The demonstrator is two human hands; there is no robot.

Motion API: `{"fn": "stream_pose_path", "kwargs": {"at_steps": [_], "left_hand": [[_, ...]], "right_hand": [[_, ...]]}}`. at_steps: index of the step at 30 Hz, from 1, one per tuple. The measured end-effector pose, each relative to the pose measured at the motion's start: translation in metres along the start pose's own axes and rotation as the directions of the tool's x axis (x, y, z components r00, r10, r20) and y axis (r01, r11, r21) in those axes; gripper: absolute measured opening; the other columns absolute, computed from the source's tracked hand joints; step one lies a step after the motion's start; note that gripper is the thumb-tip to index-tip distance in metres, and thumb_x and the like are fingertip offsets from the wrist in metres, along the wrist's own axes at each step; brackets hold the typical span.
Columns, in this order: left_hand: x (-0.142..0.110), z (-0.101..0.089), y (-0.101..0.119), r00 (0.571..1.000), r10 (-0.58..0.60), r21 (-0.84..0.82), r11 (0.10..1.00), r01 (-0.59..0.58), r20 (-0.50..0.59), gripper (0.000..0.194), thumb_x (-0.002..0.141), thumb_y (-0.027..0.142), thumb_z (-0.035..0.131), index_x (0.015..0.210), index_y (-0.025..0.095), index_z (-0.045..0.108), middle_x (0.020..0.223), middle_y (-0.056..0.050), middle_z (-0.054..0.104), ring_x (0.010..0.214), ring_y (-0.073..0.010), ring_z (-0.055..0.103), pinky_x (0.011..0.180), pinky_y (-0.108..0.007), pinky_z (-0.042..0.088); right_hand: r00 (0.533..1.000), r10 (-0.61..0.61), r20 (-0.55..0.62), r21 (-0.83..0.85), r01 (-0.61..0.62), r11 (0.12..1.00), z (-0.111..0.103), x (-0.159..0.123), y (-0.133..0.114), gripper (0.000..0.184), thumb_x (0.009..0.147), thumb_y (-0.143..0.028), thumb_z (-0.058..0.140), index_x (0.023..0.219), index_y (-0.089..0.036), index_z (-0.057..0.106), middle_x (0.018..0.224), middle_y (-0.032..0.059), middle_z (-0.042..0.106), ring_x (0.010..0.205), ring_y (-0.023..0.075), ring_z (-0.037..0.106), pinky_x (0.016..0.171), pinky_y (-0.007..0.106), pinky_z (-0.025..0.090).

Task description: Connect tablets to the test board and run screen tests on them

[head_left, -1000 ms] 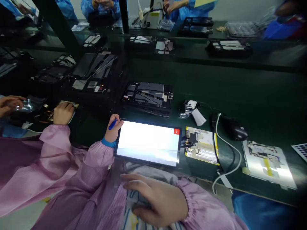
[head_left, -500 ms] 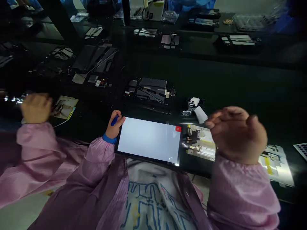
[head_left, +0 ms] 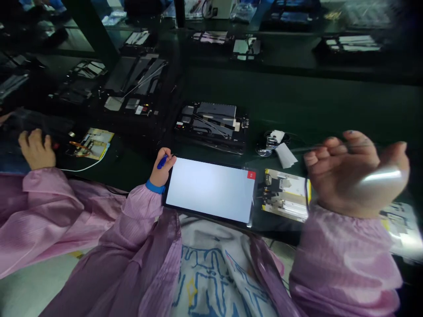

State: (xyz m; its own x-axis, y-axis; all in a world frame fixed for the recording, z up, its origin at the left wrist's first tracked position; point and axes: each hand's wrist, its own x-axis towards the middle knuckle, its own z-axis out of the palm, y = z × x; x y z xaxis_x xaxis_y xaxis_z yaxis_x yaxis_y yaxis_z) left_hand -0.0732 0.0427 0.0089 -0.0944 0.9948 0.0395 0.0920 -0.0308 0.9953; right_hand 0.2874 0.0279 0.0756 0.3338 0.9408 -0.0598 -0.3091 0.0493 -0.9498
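Note:
A tablet (head_left: 209,189) with a lit white screen and a red corner mark lies at the table's front edge, in front of my body. Its upper left corner is gripped by my left hand (head_left: 161,169), thumb over the edge. Tucked in that same hand is a small blue tool (head_left: 162,161), its exact kind unclear. My right hand (head_left: 355,176) is raised to the right of the tablet, palm up, fingers apart. A bright glare streak crosses its palm, perhaps from a clear film; I cannot tell. An opened device with yellow edges (head_left: 286,193) lies between the tablet and my right hand.
Behind the tablet lies an opened black device (head_left: 213,123). White paper strips (head_left: 285,155) and a coiled black cable sit to its right. At left, a co-worker's hand (head_left: 38,149) rests near another open device (head_left: 94,143) with a white cable. More opened devices (head_left: 135,79) lie farther back.
My right hand has moved right and its fingers have spread. My left hand keeps its hold on the tablet. The co-worker's hand has lowered, and the view has shifted slightly.

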Motion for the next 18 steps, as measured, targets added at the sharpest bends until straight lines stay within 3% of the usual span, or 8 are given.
{"fn": "stream_pose_path", "kwargs": {"at_steps": [3,6,8,9,11,13,16,18], "left_hand": [[-0.001,-0.001,-0.001,1.000,0.003,0.009,1.000,-0.003,0.006,0.033,0.077,0.044,0.064,0.077,0.021,0.040,0.066,0.004,0.036,0.058,-0.0117,0.036,0.057,-0.026,0.032],[-0.002,-0.002,-0.004,1.000,-0.010,0.007,1.000,0.010,0.004,0.034,0.078,0.046,0.064,0.078,0.022,0.040,0.067,0.003,0.038,0.060,-0.0129,0.040,0.058,-0.027,0.035],[-0.002,-0.003,-0.006,1.000,-0.006,0.012,1.000,0.006,-0.008,0.033,0.079,0.046,0.063,0.078,0.022,0.041,0.067,0.002,0.039,0.061,-0.0136,0.041,0.058,-0.027,0.036],[-0.002,-0.003,-0.006,1.000,-0.002,0.017,1.000,0.002,-0.014,0.032,0.080,0.046,0.062,0.078,0.022,0.042,0.067,0.002,0.039,0.061,-0.0138,0.042,0.058,-0.027,0.037],[-0.002,-0.003,-0.008,1.000,0.006,0.027,1.000,-0.005,-0.029,0.030,0.081,0.046,0.060,0.079,0.022,0.042,0.067,0.002,0.040,0.062,-0.0140,0.043,0.058,-0.027,0.037],[-0.002,-0.002,-0.008,0.999,0.013,0.038,0.999,-0.011,-0.045,0.029,0.082,0.045,0.059,0.079,0.022,0.043,0.067,0.001,0.040,0.062,-0.0141,0.043,0.058,-0.027,0.038],[-0.002,-0.002,-0.009,0.998,0.009,0.049,0.999,-0.006,-0.066,0.027,0.083,0.043,0.058,0.078,0.022,0.043,0.068,0.001,0.041,0.064,-0.0143,0.044,0.059,-0.027,0.038],[-0.001,-0.002,-0.010,0.998,0.005,0.048,0.999,-0.002,-0.068,0.025,0.084,0.042,0.058,0.079,0.022,0.043,0.069,0.001,0.041,0.064,-0.0144,0.044,0.059,-0.027,0.038]], "right_hand": [[0.983,-0.024,0.184,0.047,0.015,0.999,0.013,-0.021,0.014,0.028,0.088,-0.051,0.043,0.089,-0.030,0.061,0.087,0.0036,0.061,0.082,0.0214,0.059,0.078,0.041,0.050],[0.938,-0.015,0.346,-0.045,0.033,0.998,0.028,-0.050,0.031,0.025,0.080,-0.052,0.059,0.092,-0.029,0.059,0.085,0.0030,0.061,0.076,0.0213,0.059,0.077,0.043,0.052],[0.881,-0.005,0.472,-0.106,0.062,0.992,0.037,-0.071,0.040,0.025,0.082,-0.044,0.061,0.100,-0.026,0.058,0.090,0.0042,0.063,0.083,0.0209,0.062,0.081,0.043,0.053],[0.831,0.009,0.557,-0.123,0.071,0.990,0.041,-0.082,0.043,0.025,0.086,-0.039,0.059,0.107,-0.026,0.056,0.098,0.0055,0.064,0.091,0.0209,0.063,0.086,0.043,0.053],[0.671,0.048,0.740,-0.151,0.097,0.984,0.048,-0.104,0.044,0.033,0.090,-0.029,0.054,0.123,-0.026,0.048,0.118,0.0089,0.060,0.111,0.0211,0.059,0.097,0.043,0.049],[0.473,0.073,0.878,-0.179,0.183,0.967,0.056,-0.123,0.040,0.050,0.089,-0.026,0.055,0.136,-0.025,0.037,0.135,0.0130,0.050,0.126,0.0223,0.049,0.105,0.044,0.043],[0.180,0.082,0.980,-0.138,0.326,0.935,0.068,-0.140,0.030,0.074,0.083,-0.029,0.063,0.146,-0.017,0.025,0.144,0.0184,0.040,0.135,0.0236,0.039,0.110,0.038,0.038],[0.055,0.053,0.997,-0.070,0.364,0.929,0.072,-0.141,0.026,0.078,0.082,-0.033,0.064,0.146,-0.014,0.025,0.145,0.0188,0.040,0.135,0.0232,0.039,0.109,0.034,0.039]]}}
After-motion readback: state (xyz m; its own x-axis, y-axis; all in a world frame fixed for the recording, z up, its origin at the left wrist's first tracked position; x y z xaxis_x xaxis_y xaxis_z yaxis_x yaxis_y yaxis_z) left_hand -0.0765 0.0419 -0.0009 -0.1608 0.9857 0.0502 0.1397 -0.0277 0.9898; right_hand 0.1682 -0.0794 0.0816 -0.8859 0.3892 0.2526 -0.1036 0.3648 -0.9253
